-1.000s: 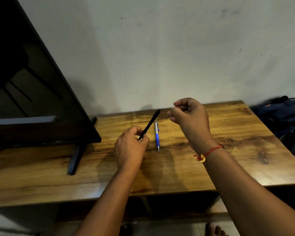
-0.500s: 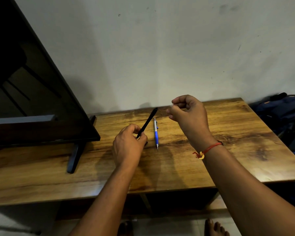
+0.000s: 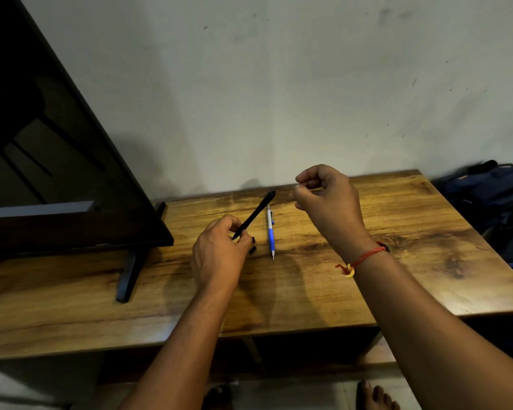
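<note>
barely shifting anything since a second ago, just nudging the left hand (image 3: 219,250) a touch to the left and uncovering a small black bit (image 3: 253,249) on the wood right beside the knuckles. still pinching the slim black plastic pen (image 3: 256,213) by its lower end between thumb and curled fingers, tilting it up and away to the right, with its far tip hanging above the back of the brown wood-grain table (image 3: 397,261). keeping the right hand (image 3: 329,199) raised just right of that tip, curling the fingers in and pressing thumb against forefinger; not being able to tell whether pinching something tiny in there or nothing at all. leaving the blue and white pen with a metal tip (image 3: 270,232) lying flat on the table between the two hands, just right of the black one. also catching a big black flat-screen tv (image 3: 57,173) on the left end of the table.
</note>
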